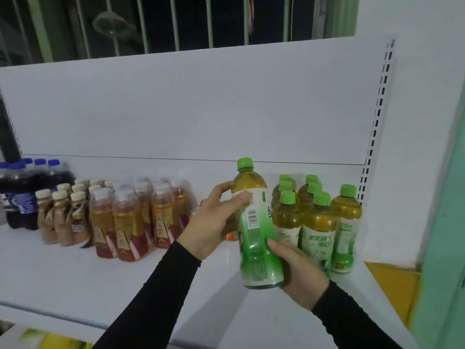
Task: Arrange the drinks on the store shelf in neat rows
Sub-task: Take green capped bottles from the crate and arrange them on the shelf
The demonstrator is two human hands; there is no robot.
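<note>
Centre frame — you hold a green-tea bottle [254, 222] above the shelf [75, 273], tilted slightly. Your left hand [214, 222] wraps its upper label, fingers curled round it; your right hand [299, 270] cups the base. Green bottles [319, 217] stand just right — amber bottles [125, 217] left.

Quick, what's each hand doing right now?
Left hand: grips the upper part of the green tea bottle.
Right hand: holds the same bottle near its base, fingers curled round it.
</note>
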